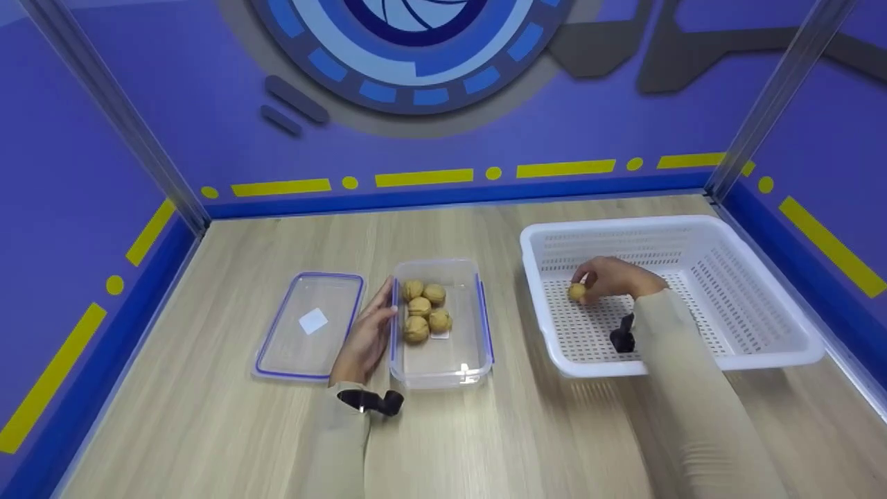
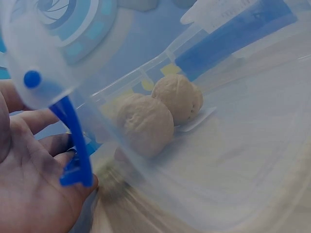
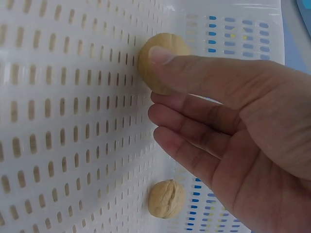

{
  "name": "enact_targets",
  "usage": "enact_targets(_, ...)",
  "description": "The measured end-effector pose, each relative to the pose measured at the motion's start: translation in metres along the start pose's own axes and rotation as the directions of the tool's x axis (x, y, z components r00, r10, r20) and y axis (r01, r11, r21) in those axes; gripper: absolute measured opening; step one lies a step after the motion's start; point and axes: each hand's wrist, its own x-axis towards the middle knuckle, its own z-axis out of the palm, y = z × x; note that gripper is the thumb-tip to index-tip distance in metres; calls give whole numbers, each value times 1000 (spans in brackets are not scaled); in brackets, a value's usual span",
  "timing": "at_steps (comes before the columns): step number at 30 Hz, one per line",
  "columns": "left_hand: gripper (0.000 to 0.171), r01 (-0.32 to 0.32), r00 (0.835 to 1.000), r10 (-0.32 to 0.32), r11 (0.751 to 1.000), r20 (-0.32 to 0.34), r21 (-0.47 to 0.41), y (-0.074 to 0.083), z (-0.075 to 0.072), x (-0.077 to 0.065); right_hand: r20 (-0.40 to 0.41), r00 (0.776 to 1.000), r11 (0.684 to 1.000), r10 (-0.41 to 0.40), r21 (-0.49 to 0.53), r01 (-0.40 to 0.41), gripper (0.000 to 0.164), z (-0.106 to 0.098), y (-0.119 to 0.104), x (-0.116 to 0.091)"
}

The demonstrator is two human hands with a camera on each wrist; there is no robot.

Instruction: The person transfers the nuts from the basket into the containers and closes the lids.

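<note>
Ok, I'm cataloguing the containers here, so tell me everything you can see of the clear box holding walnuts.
The clear box is rectangular, apparently plastic, with blue strips along its long sides and a white patch on its floor. It stands upright and lidless on the pale table, between the lid and the basket. Five walnuts lie toward its left side; the left hand touches its left side.

The walnuts (image 1: pixel 419 307) look rough and matt, the box (image 1: pixel 443 357) glossy clear plastic, the basket (image 1: pixel 734 305) smooth plastic.
</note>
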Motion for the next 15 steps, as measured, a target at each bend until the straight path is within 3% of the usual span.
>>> enact_targets(15, 65, 0, 1000, 0, 1000, 9, 3, 0, -1, 0, 15, 1000, 999, -17, 49, 16, 35, -3, -2, 0)
